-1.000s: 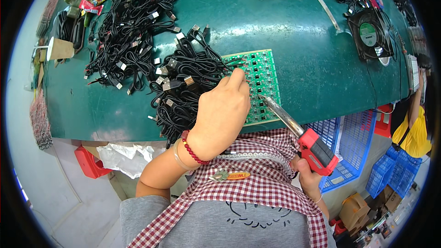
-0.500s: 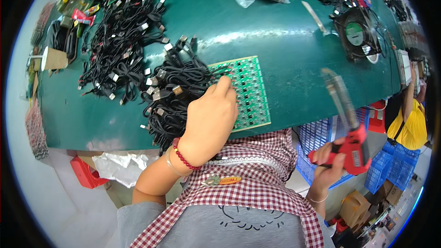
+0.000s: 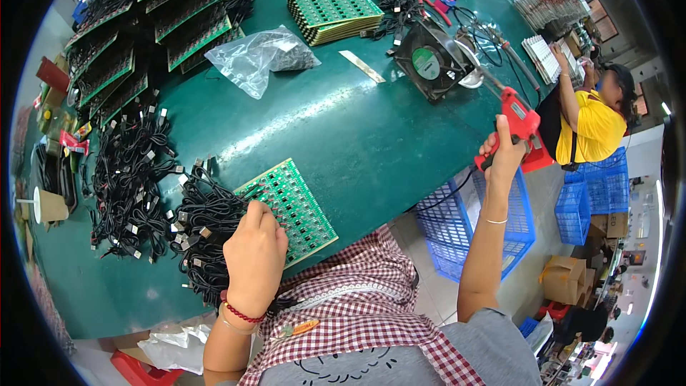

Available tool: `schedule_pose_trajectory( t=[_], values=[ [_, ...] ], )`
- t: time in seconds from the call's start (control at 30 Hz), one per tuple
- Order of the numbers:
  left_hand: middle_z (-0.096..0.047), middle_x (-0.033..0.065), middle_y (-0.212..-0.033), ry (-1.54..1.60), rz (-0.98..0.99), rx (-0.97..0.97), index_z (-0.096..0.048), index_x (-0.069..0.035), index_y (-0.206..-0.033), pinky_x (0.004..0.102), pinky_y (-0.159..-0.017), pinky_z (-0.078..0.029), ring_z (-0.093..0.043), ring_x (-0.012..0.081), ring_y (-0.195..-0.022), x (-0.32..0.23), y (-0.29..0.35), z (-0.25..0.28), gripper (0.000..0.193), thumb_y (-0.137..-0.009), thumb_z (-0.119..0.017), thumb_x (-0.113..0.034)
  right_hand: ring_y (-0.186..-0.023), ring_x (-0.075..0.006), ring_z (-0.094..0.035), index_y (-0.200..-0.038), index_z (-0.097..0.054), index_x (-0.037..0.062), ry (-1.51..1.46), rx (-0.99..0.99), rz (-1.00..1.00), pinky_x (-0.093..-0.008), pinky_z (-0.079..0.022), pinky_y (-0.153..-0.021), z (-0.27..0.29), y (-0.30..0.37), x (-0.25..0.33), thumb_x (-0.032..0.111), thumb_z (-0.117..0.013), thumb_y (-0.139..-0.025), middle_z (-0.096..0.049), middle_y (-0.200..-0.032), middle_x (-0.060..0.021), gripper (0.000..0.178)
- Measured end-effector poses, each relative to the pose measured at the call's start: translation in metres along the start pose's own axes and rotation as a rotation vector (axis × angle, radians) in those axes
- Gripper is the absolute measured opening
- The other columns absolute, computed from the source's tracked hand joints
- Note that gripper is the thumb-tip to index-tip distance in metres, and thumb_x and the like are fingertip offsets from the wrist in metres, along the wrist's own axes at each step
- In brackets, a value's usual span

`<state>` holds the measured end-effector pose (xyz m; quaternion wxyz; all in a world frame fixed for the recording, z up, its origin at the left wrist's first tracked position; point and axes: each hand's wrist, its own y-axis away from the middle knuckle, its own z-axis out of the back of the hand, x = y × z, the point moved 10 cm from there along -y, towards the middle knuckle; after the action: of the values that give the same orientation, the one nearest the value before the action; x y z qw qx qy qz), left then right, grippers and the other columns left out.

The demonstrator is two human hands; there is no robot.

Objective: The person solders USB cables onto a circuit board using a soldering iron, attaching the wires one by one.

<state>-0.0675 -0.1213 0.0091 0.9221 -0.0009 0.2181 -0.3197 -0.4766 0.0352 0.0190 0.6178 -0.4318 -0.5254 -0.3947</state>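
The soldering gun (image 3: 520, 116), whose tip was over the green circuit board (image 3: 304, 218) a second ago, is now up and well to the right, its metal barrel pointing toward the black fan (image 3: 427, 63); the soldering work at the board therefore seems paused. The right hand (image 3: 506, 151) is wrapped around the red grip. The left hand (image 3: 255, 249) stays at the board's left edge, beside the black cables (image 3: 207, 207), fingers drawn together; I cannot tell whether they pinch a lead. The board lies flat on the green surface (image 3: 379, 150), near the apron (image 3: 350, 282).
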Motion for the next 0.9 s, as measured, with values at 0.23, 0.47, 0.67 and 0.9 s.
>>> schedule_pose_trajectory(
  t=[0.23, 0.47, 0.67, 0.9],
  values=[
    [-0.056, 0.0061, -0.09, 0.006, 0.028, 0.03, -0.057, -0.002, -0.076, 0.0358, -0.057, -0.048, -0.06, 0.0265, -0.069, 0.005, 0.001, -0.003, 0.007, -0.074, -0.063, -0.004, -0.042, -0.0082, -0.041, -0.086, -0.058, 0.005, -0.047, -0.066, 0.063, -0.0245, -0.035, -0.04, -0.004, -0.001, -0.004, 0.023, -0.067, -0.088, -0.044, -0.054, 0.0007, 0.021],
    [-0.055, 0.0055, -0.089, 0.037, -0.009, 0.024, -0.06, -0.002, -0.077, 0.0349, -0.059, -0.049, -0.061, 0.0253, -0.069, 0.008, -0.006, -0.004, 0.006, -0.077, -0.064, -0.007, -0.049, -0.0098, -0.038, -0.119, -0.048, -0.0007, -0.328, 0.23, 0.137, -0.0247, -0.038, -0.048, 0.006, 0.096, 0.035, 0.03, -0.056, -0.095, -0.04, -0.059, -0.0005, 0.039],
    [-0.056, 0.0042, -0.09, 0.111, -0.006, 0.059, -0.062, -0.005, -0.075, 0.0337, -0.057, -0.048, -0.061, 0.0231, -0.065, 0.013, -0.001, -0.003, 0.007, -0.077, -0.067, -0.01, -0.055, -0.0126, -0.044, -0.124, -0.044, -0.0009, -0.108, 0.522, 0.1, -0.0276, -0.039, -0.051, -0.017, 0.179, 0.015, 0.042, -0.057, -0.092, -0.045, -0.065, -0.0041, 0.055],
    [-0.053, 0.0033, -0.09, 0.013, -0.051, 0.038, -0.06, -0.006, -0.075, 0.0317, -0.054, -0.049, -0.061, 0.0191, -0.073, 0.005, 0.002, -0.007, 0.008, -0.075, -0.067, -0.009, -0.062, -0.0126, -0.052, -0.103, -0.054, -0.003, -0.116, 0.85, -0.289, -0.027, -0.043, -0.057, -0.033, 0.247, -0.03, 0.023, -0.061, -0.091, -0.055, -0.071, -0.0049, 0.03]
  ],
)
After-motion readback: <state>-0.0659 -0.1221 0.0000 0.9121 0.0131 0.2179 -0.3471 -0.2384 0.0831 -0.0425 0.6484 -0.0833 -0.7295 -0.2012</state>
